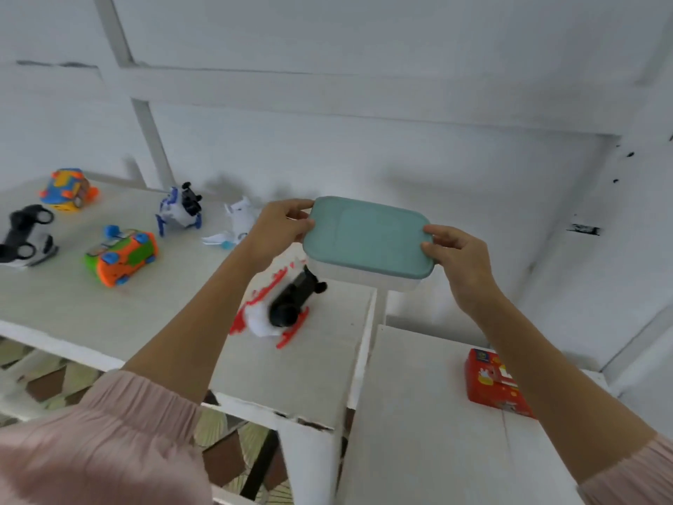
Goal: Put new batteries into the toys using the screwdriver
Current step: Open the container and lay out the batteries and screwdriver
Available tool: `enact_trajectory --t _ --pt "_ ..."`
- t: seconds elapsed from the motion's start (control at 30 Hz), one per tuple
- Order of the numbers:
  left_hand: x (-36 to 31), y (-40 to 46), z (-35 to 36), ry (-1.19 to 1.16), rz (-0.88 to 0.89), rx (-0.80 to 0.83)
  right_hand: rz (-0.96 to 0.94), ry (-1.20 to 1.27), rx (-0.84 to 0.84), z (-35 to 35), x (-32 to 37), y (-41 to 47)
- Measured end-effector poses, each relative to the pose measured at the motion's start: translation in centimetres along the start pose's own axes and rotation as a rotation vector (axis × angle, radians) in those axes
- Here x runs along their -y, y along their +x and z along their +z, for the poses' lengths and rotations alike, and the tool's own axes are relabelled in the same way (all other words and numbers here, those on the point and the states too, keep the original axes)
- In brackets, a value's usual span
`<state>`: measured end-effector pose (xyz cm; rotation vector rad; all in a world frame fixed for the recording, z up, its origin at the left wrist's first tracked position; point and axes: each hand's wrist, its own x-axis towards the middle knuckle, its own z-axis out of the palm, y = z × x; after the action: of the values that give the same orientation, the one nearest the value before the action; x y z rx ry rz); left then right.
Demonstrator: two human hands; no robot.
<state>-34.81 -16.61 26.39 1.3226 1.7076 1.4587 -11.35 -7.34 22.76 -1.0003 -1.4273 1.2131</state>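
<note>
Hands' grip closed on lidded box [368,242], left hand [280,227], right hand [455,256], held above table [109,304].

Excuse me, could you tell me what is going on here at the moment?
A person holds a teal-lidded container in the air, left hand and right hand gripping its ends, lid on. Several toys lie on the white table, the red-and-black toy directly beneath it. A red box sits right. No screwdriver is visible.
</note>
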Motion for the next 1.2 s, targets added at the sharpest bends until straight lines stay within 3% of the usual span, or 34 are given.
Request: enact_trajectory --t 0.23,0.53,0.87,1.03,1.2 --pt "3.1 1.4 -11.3 -0.124 -0.038 0.01 -0.024 -0.044 -0.086 11.7 1.6 -1.9" --pt "6.0 0.6 -13.3 -0.358 -0.085 0.033 -0.013 -0.09 -0.199 15.6 1.0 -4.5" --pt "6.5 -0.4 -11.5 -0.324 -0.016 0.164 -0.055 -0.205 -0.325 13.5 1.0 -5.9" --pt "5.5 0.2 -7.1 -0.155 0.03 0.275 -0.001 -0.28 -0.439 9.0 0.5 -6.6" --pt "5.8 0.7 -4.5 -0.078 0.03 0.286 0.059 -0.185 -0.431 6.8 -0.7 -7.1"
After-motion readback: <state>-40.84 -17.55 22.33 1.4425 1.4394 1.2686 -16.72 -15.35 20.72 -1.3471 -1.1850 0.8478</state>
